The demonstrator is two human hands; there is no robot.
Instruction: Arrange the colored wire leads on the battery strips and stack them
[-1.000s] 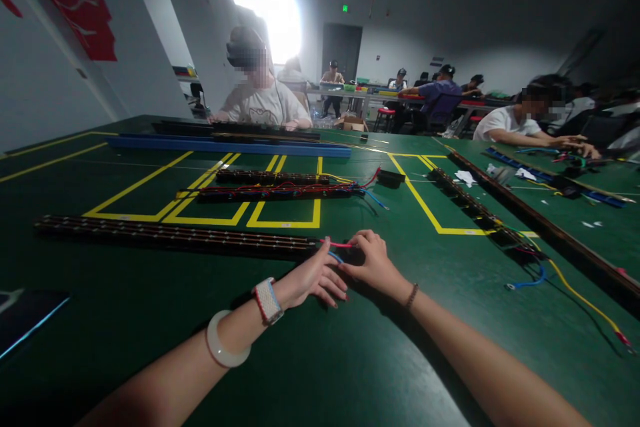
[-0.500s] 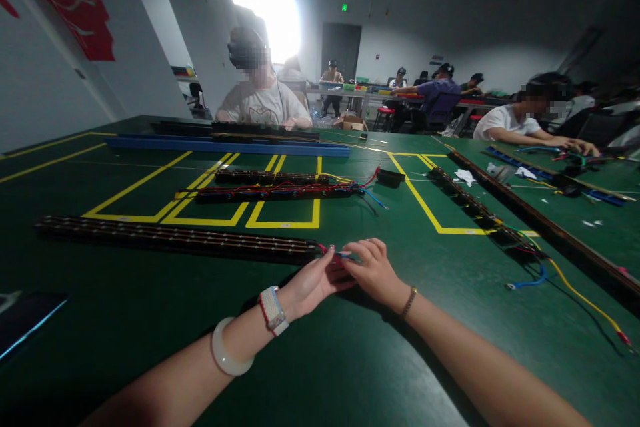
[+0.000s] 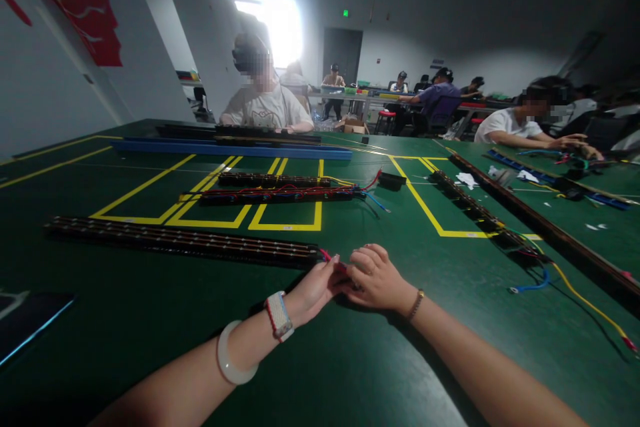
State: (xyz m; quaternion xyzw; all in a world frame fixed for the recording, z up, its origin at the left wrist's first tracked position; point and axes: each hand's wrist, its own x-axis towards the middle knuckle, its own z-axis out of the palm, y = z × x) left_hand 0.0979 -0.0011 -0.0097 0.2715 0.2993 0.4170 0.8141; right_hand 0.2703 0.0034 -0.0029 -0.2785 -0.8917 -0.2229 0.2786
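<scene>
A long black strip with copper-coloured rails (image 3: 185, 240) lies on the green table, and a red wire (image 3: 325, 254) comes out of its right end. My left hand (image 3: 315, 290) is closed on this wire, thumb on top. Pressed up against it, my right hand (image 3: 373, 277) has its fingers curled around the wire's end; whatever else sits between the fingertips is hidden. Behind my hands, a shorter black strip with red and blue wires (image 3: 280, 195) rests inside yellow tape lines. Another black strip (image 3: 273, 179) lies just beyond it.
A blue channel (image 3: 230, 149) lies across the far side, in front of a seated person (image 3: 267, 103). To the right are a wired strip (image 3: 480, 210), a long brown rail (image 3: 545, 230) and a yellow wire (image 3: 590, 300). A dark flat object (image 3: 33, 323) is at the left edge.
The right hand's fingers have curled tighter around the wire end, close against the left hand. The view has shifted slightly, so everything appears a little lower and further right.
</scene>
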